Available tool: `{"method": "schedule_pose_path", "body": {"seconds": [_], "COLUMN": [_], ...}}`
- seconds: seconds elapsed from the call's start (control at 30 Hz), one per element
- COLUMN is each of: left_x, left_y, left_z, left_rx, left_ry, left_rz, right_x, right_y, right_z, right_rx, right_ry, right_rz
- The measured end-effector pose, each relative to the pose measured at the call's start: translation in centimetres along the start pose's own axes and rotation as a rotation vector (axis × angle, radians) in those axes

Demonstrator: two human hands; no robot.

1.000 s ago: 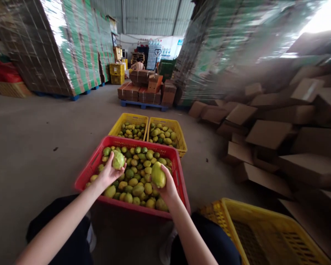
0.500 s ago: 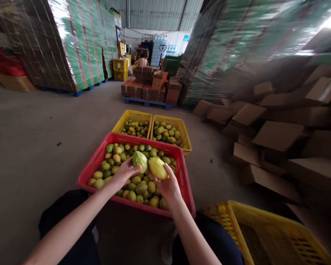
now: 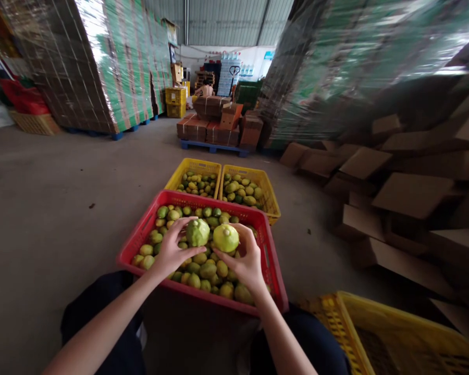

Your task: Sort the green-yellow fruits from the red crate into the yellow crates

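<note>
Between the thumb and fingers of my left hand [image 3: 175, 247] is a bumpy green lemon [image 3: 197, 233], its end turned toward me. My right hand [image 3: 247, 255] grips a smoother yellow-green lemon [image 3: 225, 238], also end-on. The two fruits are side by side, a small gap apart, above a red plastic crate [image 3: 140, 229]. Many green and yellow lemons [image 3: 208, 270] fill the crate below my hands. Part of the fruit in it is hidden by my hands and wrists.
Two yellow crates [image 3: 271, 195] of lemons stand just beyond the red one. Another yellow crate [image 3: 346, 323] is at lower right. Cardboard boxes [image 3: 412, 195] lie heaped on the right. Wrapped pallet stacks [image 3: 128, 67] rise behind, and a person [image 3: 206, 89] is far back.
Both lemons have been turned so that their ends face me. My right hand has rotated, its thumb now beneath the yellow-green lemon. The view has shifted slightly.
</note>
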State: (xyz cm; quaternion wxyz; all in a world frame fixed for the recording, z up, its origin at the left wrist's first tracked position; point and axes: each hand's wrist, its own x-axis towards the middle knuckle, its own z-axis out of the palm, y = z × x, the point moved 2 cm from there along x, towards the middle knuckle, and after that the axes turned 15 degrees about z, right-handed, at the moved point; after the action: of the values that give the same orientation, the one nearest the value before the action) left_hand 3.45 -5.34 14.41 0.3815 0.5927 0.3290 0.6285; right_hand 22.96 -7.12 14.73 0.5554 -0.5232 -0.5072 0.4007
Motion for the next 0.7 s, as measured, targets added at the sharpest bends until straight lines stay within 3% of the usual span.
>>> {"method": "schedule_pose_path", "body": {"seconds": [0.13, 0.27, 0.57, 0.7], "left_x": [-0.1, -0.22, -0.58, -0.66], "left_y": [1.39, 1.23, 0.92, 0.8], "left_z": [-0.28, -0.46, -0.32, -0.18], "left_rx": [0.265, 0.378, 0.597, 0.649], "left_ry": [-0.112, -0.174, -0.256, -0.258], "left_rz": [0.235, 0.335, 0.687, 0.731], "right_x": [-0.46, -0.54, -0.2, -0.34], "right_y": [0.53, 0.95, 0.55, 0.35], "right_z": [0.3, 0.41, 0.32, 0.04], "right_rx": [-0.239, -0.363, -0.351, -0.425], "right_ry": [0.066, 0.059, 0.099, 0.161], "right_rz": [-0.243, -0.461, -0.608, -0.62]}}
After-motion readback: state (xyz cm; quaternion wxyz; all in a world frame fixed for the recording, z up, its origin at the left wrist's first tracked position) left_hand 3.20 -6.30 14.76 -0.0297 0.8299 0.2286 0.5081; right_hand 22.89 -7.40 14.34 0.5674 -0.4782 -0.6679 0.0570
